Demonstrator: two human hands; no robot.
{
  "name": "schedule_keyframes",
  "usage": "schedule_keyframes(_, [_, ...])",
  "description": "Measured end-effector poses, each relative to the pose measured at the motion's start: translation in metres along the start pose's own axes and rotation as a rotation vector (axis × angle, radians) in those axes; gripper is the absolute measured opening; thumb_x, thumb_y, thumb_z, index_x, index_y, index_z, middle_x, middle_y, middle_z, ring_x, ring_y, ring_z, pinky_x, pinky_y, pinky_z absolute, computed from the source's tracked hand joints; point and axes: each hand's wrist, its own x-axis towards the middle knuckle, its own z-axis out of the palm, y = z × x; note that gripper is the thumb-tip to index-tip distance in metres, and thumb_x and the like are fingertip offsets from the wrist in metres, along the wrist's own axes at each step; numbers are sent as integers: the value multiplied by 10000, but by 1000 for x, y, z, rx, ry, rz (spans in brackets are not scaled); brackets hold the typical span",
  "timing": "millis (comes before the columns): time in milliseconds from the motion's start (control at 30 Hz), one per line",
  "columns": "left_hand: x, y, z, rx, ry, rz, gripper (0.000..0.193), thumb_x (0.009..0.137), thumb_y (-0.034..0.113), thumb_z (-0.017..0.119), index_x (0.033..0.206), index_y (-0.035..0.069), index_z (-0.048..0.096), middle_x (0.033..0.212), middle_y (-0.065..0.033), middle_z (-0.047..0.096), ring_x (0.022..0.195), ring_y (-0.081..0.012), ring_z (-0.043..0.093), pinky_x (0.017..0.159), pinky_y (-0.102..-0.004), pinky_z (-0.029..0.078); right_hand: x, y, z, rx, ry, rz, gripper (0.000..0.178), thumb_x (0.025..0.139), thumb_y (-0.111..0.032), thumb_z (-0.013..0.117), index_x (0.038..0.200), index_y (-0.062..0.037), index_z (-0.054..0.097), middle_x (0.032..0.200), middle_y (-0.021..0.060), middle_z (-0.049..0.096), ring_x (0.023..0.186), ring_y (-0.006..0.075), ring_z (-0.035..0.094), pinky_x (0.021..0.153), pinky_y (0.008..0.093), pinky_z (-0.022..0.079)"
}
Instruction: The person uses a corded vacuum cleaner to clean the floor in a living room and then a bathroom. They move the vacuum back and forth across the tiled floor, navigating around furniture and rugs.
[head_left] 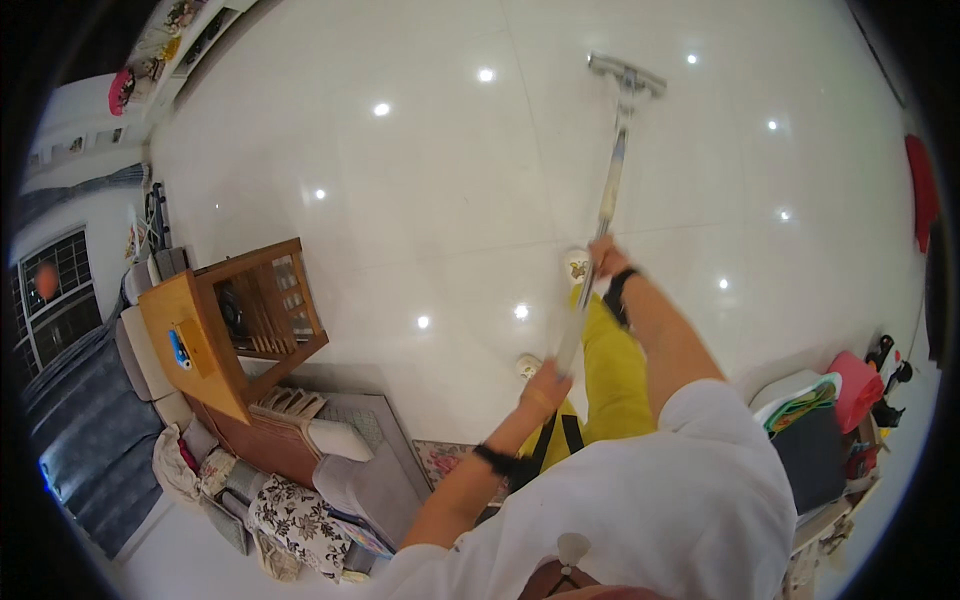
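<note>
A long-handled mop (611, 185) slants away from me over the glossy pale tiled floor (450, 190). Its flat, wide head (627, 75) rests at the far end, tilted slightly and somewhat blurred. My left hand (545, 388) is wrapped round the top end of the handle, close to my body. Farther down the pole, my right hand (608, 258) grips it too, its fingers closed. Both wrists wear dark bands. The pole passes between my two feet, beside my yellow-green trousers (612, 370).
A wooden table (195, 345) with a small blue object (179, 348) stands at the left, next to a grey sofa (365, 490) with patterned cushions (298, 520). At right are a dark bin-like container (806, 455) and a pink item (853, 390). A white cabinet (205, 50) lines the far left.
</note>
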Motion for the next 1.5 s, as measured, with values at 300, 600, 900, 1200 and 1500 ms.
schedule_keyframes(300, [-321,-223,10,105,-166,-438,366,720,309,549,945,31,472,834,-221,545,781,-353,536,670,-403,427,-191,373,195,-932,-882,284,147,698,-177,538,764,-49,567,679,117,572,567,197,552,462,307,441])
schedule_keyframes(600, [-315,-244,61,-35,-24,-363,378,701,310,588,953,40,508,699,-148,563,649,-285,558,558,-371,428,-249,248,179,-997,-503,288,282,779,-237,424,807,3,569,714,170,590,593,247,598,477,335,495])
schedule_keyframes(900, [-16,32,10,-466,-30,-182,377,805,416,455,774,40,464,486,-51,446,328,-134,414,307,-266,353,-57,-70,20,-473,80,131,372,819,-335,418,826,23,519,692,145,562,539,231,547,437,338,474])
schedule_keyframes(1200, [132,155,20,-652,-202,-273,469,812,504,342,783,44,428,489,-63,435,343,-163,423,324,-295,371,-77,-178,-30,-442,336,-54,424,738,-179,425,1069,69,332,785,226,541,631,297,573,447,386,480])
schedule_keyframes(1500, [-79,-138,108,-189,-309,-119,484,810,484,359,781,14,474,523,-98,495,435,-203,503,404,-323,389,-202,158,71,-557,340,-206,402,711,-117,545,1016,-20,302,797,146,448,722,227,468,615,378,430])
